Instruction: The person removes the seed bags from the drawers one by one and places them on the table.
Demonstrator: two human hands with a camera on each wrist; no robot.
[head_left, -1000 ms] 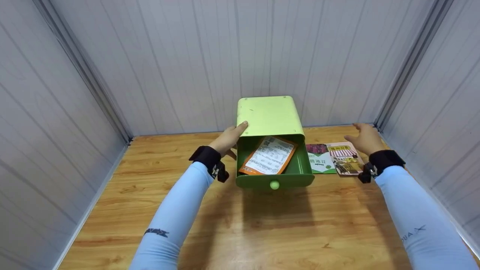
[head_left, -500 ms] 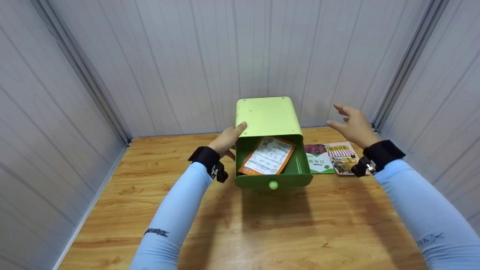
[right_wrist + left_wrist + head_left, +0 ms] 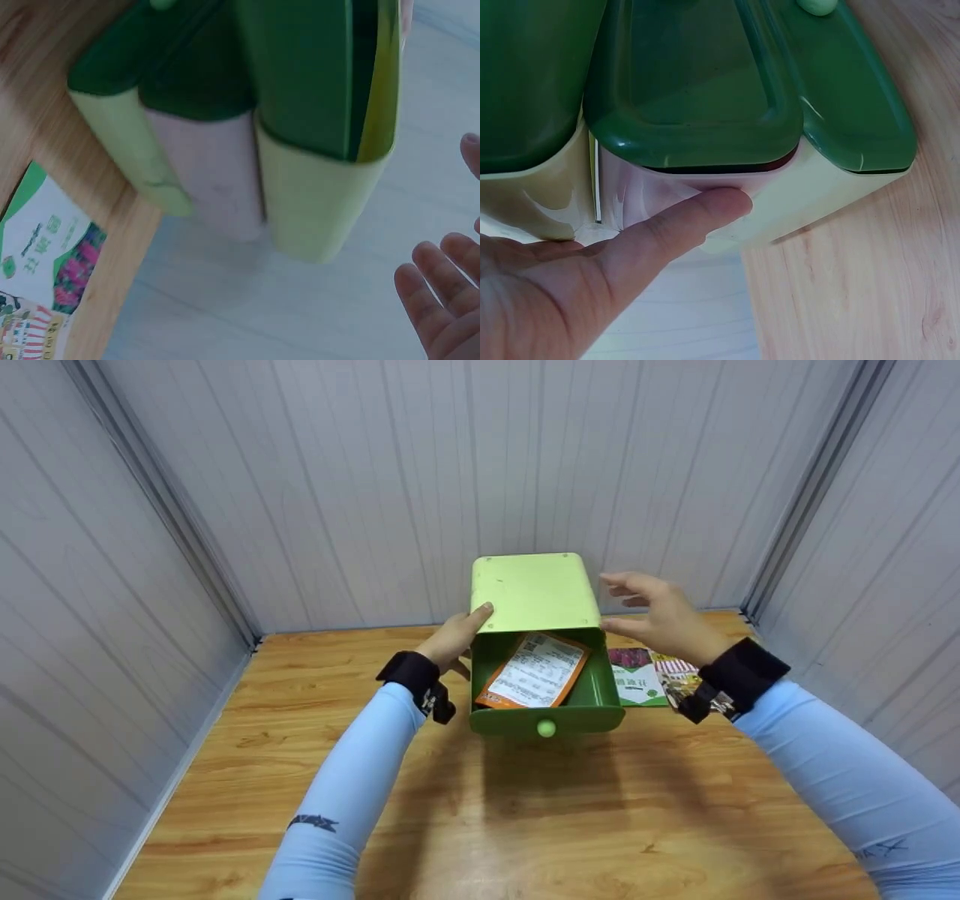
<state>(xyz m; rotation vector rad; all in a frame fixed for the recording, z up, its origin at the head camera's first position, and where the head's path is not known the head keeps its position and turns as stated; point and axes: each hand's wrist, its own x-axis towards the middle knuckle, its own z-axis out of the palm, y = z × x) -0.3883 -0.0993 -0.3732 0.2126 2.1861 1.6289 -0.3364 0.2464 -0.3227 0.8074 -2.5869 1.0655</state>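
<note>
A small desktop drawer cabinet (image 3: 536,589) with a lime top stands near the back wall. Its green top drawer (image 3: 581,722), with a round knob, is pulled out, and an orange-and-white packet (image 3: 536,673) lies slanted inside. My left hand (image 3: 454,640) rests on the cabinet's left side, thumb over the top edge; in the left wrist view one straight finger (image 3: 682,225) lies against the pink middle tier (image 3: 649,195). My right hand (image 3: 664,619) is raised at the cabinet's right side, fingers spread towards it, holding nothing. The right wrist view shows its fingertips (image 3: 424,274) apart from the tiers.
Right of the cabinet, a green-and-white packet with pink flowers (image 3: 637,686) lies flat on the wooden table (image 3: 315,720). Beside it is a packet with a striped awning picture (image 3: 677,669), partly hidden by the right wrist. White panel walls (image 3: 345,495) enclose the table's back and sides.
My right hand has lifted from above the awning packet at the right and moved left to the cabinet's right side. The left hand, cabinet and drawer stay as they were.
</note>
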